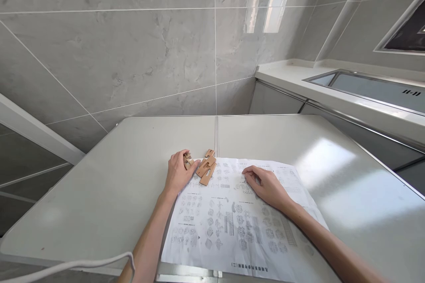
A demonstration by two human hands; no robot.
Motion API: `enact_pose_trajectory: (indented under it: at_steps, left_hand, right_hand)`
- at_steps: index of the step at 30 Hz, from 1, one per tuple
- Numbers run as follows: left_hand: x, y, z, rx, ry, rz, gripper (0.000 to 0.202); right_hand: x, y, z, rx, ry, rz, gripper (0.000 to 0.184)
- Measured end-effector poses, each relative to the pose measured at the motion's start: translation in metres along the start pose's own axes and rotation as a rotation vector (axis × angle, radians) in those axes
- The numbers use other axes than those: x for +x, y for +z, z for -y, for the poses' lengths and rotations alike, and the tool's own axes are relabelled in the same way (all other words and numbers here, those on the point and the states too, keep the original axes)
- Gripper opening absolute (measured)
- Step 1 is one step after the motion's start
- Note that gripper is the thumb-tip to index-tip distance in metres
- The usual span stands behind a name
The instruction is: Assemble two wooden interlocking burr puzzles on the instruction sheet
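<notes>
My left hand curls around small notched wooden puzzle pieces at the sheet's upper left edge; its fingers partly cover them. Just right of its thumb lies a loose pile of flat wooden puzzle pieces, with slots and notches cut in them. Under both hands spreads a large creased paper sheet printed with line diagrams, its heading upside down from here. My right hand rests on the sheet's upper right part, fingers bent and drawn together with the thumb. Nothing shows in that hand.
The pale folding table has a seam down its middle. A white cable crosses its near left edge. Grey tiled wall stands behind. To the right is a counter with a sink.
</notes>
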State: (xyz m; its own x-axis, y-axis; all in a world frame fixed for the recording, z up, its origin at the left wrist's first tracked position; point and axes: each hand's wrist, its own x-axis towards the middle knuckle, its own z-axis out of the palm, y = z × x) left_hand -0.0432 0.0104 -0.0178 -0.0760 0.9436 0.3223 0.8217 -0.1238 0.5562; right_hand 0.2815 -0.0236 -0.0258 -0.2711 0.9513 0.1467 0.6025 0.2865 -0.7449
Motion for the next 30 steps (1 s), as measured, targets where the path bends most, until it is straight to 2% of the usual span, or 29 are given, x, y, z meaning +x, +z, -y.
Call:
enact_pose_trajectory:
  at_steps: [8, 15, 19, 21, 24, 26, 30]
  left_hand:
    - [0.001, 0.000, 0.003, 0.059, -0.032, -0.071, 0.058]
    - [0.000, -0.006, -0.005, -0.003, -0.168, -0.160, 0.063]
    - [-0.005, -0.008, -0.017, -0.091, -0.104, -0.210, 0.068]
    - [-0.011, -0.008, -0.026, -0.142, -0.004, -0.153, 0.073]
    - [-0.022, -0.005, -0.042, -0.166, 0.254, 0.024, 0.079]
    - [-0.028, -0.001, -0.054, -0.180, 0.377, 0.146, 0.081]
    - [-0.034, 0.010, -0.080, -0.216, 0.493, 0.300, 0.094]
  right_hand:
    - [0.000, 0.001, -0.002, -0.005, -0.018, -0.006, 0.026]
    - [0.000, 0.001, -0.002, -0.021, -0.028, -0.012, 0.026]
    - [0.000, 0.001, -0.001, -0.020, -0.022, -0.006, 0.026]
    - [0.000, 0.000, -0.001, -0.018, -0.025, -0.006, 0.025]
    - [0.000, 0.001, -0.002, -0.014, -0.024, -0.007, 0.025]
    - [0.001, 0.002, -0.003, -0.016, -0.026, -0.008, 0.025]
    - [0.003, 0.003, -0.004, -0.019, -0.048, -0.012, 0.025]
